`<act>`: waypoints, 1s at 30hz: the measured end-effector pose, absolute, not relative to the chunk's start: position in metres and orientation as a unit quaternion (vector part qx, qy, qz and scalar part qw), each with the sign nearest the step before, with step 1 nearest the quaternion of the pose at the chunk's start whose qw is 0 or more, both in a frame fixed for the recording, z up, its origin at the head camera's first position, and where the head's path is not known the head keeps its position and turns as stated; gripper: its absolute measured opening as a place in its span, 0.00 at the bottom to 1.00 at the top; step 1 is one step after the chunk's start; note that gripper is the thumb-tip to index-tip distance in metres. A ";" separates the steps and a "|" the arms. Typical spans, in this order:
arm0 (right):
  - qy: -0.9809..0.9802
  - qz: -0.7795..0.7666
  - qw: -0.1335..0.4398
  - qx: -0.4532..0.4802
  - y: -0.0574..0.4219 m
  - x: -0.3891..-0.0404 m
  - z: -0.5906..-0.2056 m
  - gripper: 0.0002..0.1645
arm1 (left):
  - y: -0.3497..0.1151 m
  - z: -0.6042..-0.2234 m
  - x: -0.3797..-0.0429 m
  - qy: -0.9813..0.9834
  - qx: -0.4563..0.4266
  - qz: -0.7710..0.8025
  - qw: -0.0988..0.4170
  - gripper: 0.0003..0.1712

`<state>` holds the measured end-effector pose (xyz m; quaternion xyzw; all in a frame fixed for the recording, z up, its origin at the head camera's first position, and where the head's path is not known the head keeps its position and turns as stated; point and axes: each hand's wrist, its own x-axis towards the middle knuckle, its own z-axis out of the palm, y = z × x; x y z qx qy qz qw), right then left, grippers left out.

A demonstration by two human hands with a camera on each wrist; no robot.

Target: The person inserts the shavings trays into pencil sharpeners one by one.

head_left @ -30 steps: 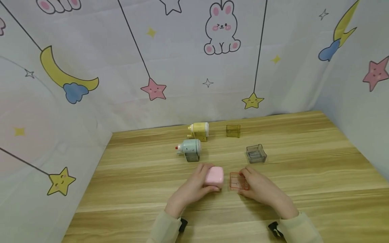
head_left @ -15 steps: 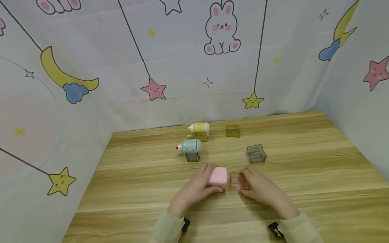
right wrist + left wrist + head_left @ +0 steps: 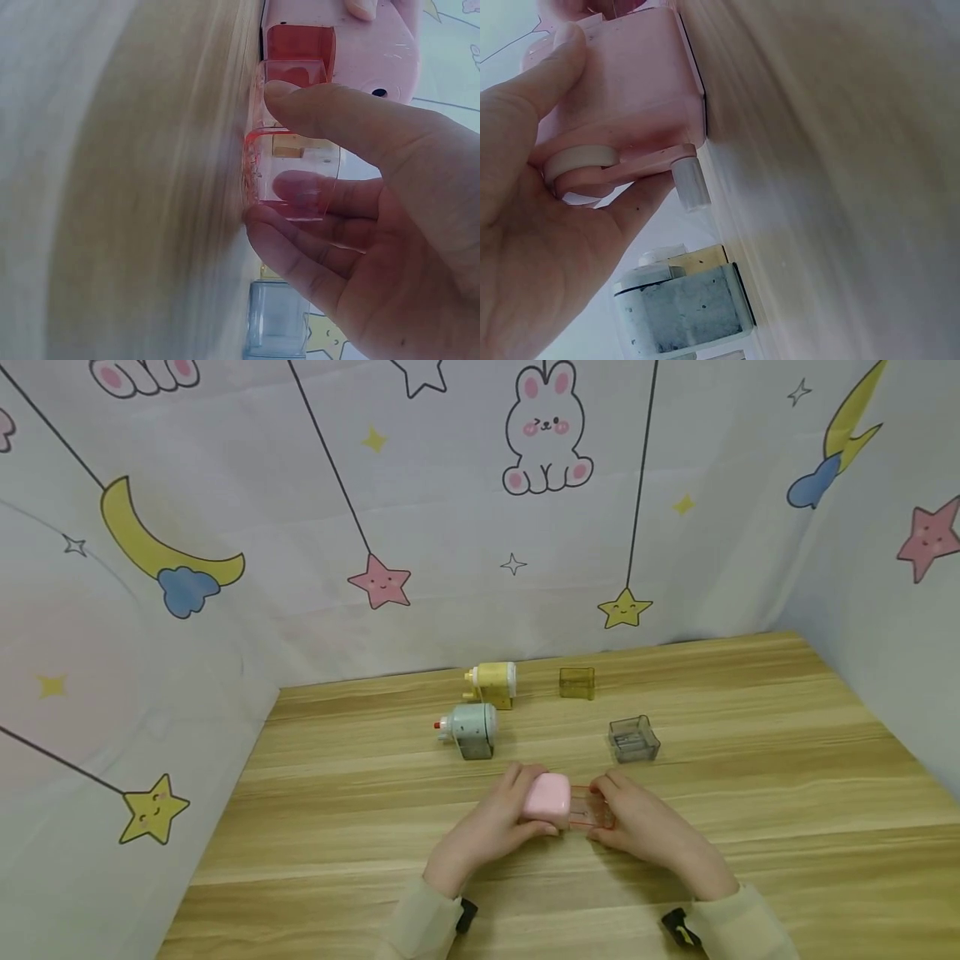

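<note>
My left hand (image 3: 489,820) grips a pink crank pencil sharpener (image 3: 549,797) that stands on the table. Its crank handle (image 3: 645,165) faces the palm in the left wrist view. A clear red shavings drawer (image 3: 587,808) lies on the table, pinched between the thumb and fingers of my right hand (image 3: 643,821). In the right wrist view, the drawer's (image 3: 292,169) near end sits at the square opening in the sharpener's (image 3: 360,45) lower side. How deep it reaches inside I cannot tell.
Behind the hands stand a green crank sharpener (image 3: 472,727) and a yellow one (image 3: 495,681). A grey clear drawer (image 3: 633,739) and a yellow clear drawer (image 3: 577,683) lie further right on the wooden table (image 3: 337,818). A printed cloth (image 3: 450,510) hangs behind.
My left hand has slid the pink sharpener rightward across the table until it meets the red drawer. The right hand has stayed in place, holding the drawer.
</note>
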<state>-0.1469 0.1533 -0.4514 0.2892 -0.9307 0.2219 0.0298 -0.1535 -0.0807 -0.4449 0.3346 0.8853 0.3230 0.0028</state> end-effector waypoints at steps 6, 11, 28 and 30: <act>-0.927 0.228 0.033 0.296 0.152 -0.149 -0.453 0.31 | -0.078 -0.444 -0.152 0.887 0.334 0.319 0.006 0.39; -0.925 0.230 0.032 0.300 0.152 -0.150 -0.454 0.32 | -0.077 -0.445 -0.152 0.887 0.332 0.320 0.010 0.39; -0.924 0.230 0.044 0.304 0.151 -0.149 -0.452 0.32 | -0.074 -0.445 -0.151 0.889 0.330 0.318 -0.004 0.39; -0.923 0.231 0.044 0.305 0.150 -0.148 -0.452 0.32 | -0.074 -0.445 -0.151 0.889 0.330 0.318 -0.003 0.39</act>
